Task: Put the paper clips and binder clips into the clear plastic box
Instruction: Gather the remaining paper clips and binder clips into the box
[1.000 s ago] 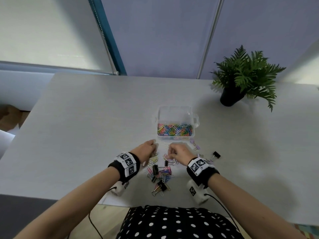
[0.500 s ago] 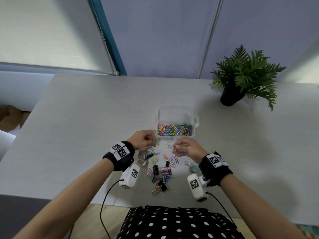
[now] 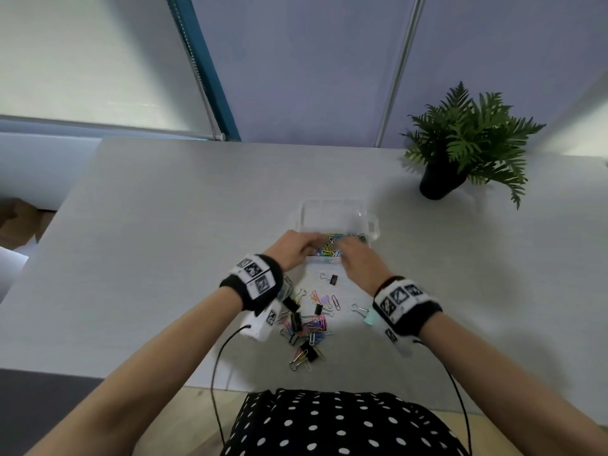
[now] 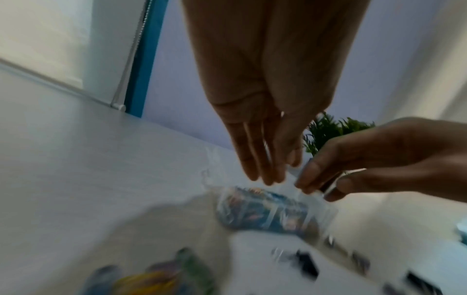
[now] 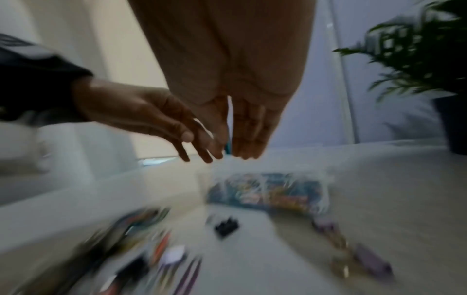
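Hovered above clear plastic box (image 3: pixel 335 213), frame centre: left hand (image 3: pixel 292 250) with fingers straight, right hand (image 3: pixel 360 261) likewise loose. Lay scattered below wrists: binder clips (image 3: pixel 304 352), paper clips (image 3: pixel 317 299).

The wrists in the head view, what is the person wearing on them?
Bare forearms, no sleeves. Each wrist has a black band with white square-patterned marker tiles: left, right. A white camera block hangs under each band, trailing a thin black cable.
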Action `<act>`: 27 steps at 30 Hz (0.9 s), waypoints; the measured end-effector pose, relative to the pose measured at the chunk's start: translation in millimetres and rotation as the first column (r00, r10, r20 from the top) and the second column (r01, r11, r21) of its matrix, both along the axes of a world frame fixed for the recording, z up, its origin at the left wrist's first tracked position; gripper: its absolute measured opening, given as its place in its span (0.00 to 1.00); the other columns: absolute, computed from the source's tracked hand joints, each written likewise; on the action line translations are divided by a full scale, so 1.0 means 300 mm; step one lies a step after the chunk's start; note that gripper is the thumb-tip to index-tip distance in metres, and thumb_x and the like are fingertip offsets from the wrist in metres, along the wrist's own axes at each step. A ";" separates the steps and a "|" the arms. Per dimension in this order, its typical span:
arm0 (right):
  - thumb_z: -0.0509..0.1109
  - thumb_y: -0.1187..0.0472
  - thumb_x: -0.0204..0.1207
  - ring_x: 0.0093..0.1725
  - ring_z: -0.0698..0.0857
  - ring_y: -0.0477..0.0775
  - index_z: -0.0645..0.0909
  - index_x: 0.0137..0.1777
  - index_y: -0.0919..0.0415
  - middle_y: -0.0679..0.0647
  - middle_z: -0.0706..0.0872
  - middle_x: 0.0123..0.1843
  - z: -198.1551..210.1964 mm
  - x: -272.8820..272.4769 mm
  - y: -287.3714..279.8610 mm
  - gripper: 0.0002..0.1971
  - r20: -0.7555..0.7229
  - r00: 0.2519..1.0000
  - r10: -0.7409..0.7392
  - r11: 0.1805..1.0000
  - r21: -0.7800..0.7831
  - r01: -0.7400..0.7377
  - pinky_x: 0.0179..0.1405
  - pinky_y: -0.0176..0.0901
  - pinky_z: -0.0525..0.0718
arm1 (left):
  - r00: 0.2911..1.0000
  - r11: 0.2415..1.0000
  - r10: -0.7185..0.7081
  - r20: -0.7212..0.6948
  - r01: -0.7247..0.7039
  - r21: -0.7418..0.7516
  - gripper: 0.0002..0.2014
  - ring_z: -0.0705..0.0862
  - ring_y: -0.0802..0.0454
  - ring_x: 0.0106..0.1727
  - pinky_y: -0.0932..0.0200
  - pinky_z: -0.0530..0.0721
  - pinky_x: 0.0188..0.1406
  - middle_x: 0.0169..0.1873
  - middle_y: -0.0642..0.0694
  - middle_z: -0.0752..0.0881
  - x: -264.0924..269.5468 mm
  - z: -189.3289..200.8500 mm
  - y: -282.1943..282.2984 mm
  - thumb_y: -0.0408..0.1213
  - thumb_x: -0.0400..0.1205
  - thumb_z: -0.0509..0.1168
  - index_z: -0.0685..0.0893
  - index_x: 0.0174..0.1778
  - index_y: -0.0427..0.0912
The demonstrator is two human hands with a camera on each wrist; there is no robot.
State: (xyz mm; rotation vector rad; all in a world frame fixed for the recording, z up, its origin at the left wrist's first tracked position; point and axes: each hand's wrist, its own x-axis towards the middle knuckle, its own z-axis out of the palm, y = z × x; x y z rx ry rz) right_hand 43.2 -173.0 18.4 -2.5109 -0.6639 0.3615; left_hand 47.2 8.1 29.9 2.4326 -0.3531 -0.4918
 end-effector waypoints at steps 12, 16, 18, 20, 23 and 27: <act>0.63 0.68 0.76 0.52 0.77 0.61 0.72 0.54 0.58 0.62 0.79 0.51 -0.142 -0.208 0.047 0.09 -0.022 0.914 0.406 0.912 -0.064 -0.406 0.43 0.52 0.76 | 0.893 0.817 -0.450 0.026 0.399 0.416 0.12 0.74 0.45 0.63 0.48 0.82 0.58 0.61 0.41 0.76 -0.225 -0.121 0.113 0.33 0.83 0.58 0.77 0.61 0.44; 0.63 0.72 0.73 0.51 0.78 0.60 0.75 0.53 0.63 0.60 0.80 0.52 -0.144 -0.181 0.004 0.10 -0.024 0.967 0.253 0.966 -0.056 -0.254 0.47 0.51 0.78 | 0.915 0.875 -0.387 0.109 0.327 0.357 0.18 0.75 0.45 0.65 0.52 0.83 0.59 0.65 0.40 0.76 -0.183 -0.113 0.087 0.33 0.83 0.59 0.73 0.69 0.43; 0.64 0.75 0.71 0.51 0.78 0.60 0.76 0.51 0.65 0.60 0.80 0.52 -0.141 -0.173 -0.018 0.11 -0.018 0.978 0.206 0.977 -0.045 -0.206 0.46 0.50 0.79 | 0.945 0.921 -0.301 0.127 0.253 0.297 0.19 0.75 0.48 0.66 0.51 0.85 0.58 0.69 0.43 0.74 -0.160 -0.110 0.074 0.34 0.82 0.60 0.72 0.70 0.44; 0.64 0.76 0.71 0.52 0.78 0.57 0.77 0.52 0.64 0.58 0.81 0.53 -0.141 -0.175 -0.036 0.12 -0.005 0.985 0.170 0.985 -0.030 -0.170 0.48 0.48 0.80 | 0.953 0.935 -0.273 0.135 0.229 0.272 0.20 0.76 0.49 0.66 0.53 0.84 0.59 0.69 0.44 0.74 -0.150 -0.109 0.059 0.34 0.82 0.61 0.71 0.71 0.44; 0.65 0.74 0.73 0.48 0.75 0.47 0.77 0.53 0.62 0.50 0.80 0.49 -0.144 -0.188 -0.063 0.11 -0.085 0.991 0.108 0.994 0.038 -0.105 0.47 0.32 0.74 | 0.934 0.936 -0.301 0.194 0.250 0.249 0.13 0.81 0.47 0.57 0.52 0.87 0.52 0.62 0.41 0.79 -0.190 -0.095 0.030 0.33 0.83 0.59 0.78 0.63 0.40; 0.68 0.73 0.71 0.43 0.83 0.52 0.78 0.50 0.58 0.53 0.84 0.41 -0.154 -0.178 -0.094 0.12 -0.260 0.963 -0.071 0.988 0.118 0.105 0.45 0.40 0.79 | 0.926 0.895 -0.369 0.081 0.331 0.298 0.09 0.84 0.43 0.52 0.47 0.87 0.49 0.54 0.40 0.82 -0.301 -0.078 -0.040 0.33 0.82 0.61 0.80 0.56 0.37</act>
